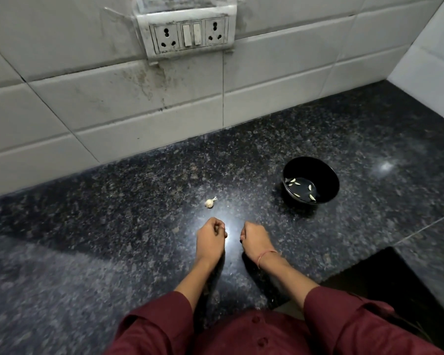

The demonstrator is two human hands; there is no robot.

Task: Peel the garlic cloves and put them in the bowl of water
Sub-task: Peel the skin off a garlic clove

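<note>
A small piece of garlic bulb [209, 202] with papery skin lies on the dark granite counter [113, 226], a short way beyond my left hand [210, 238]. To the right and further back stands a black bowl [330, 183] holding water, with several peeled cloves [294, 181] floating in it. My left hand and my right hand [254, 239] sit side by side on the counter, a small gap between them. Both have their fingers curled inward. No clove shows in either hand, though the palms are hidden.
A tiled wall [139, 103] runs along the back of the counter, with a socket and switch plate [187, 33] high up. The wall turns a corner at the far right. A dark gap [385, 275] opens in the counter at the lower right.
</note>
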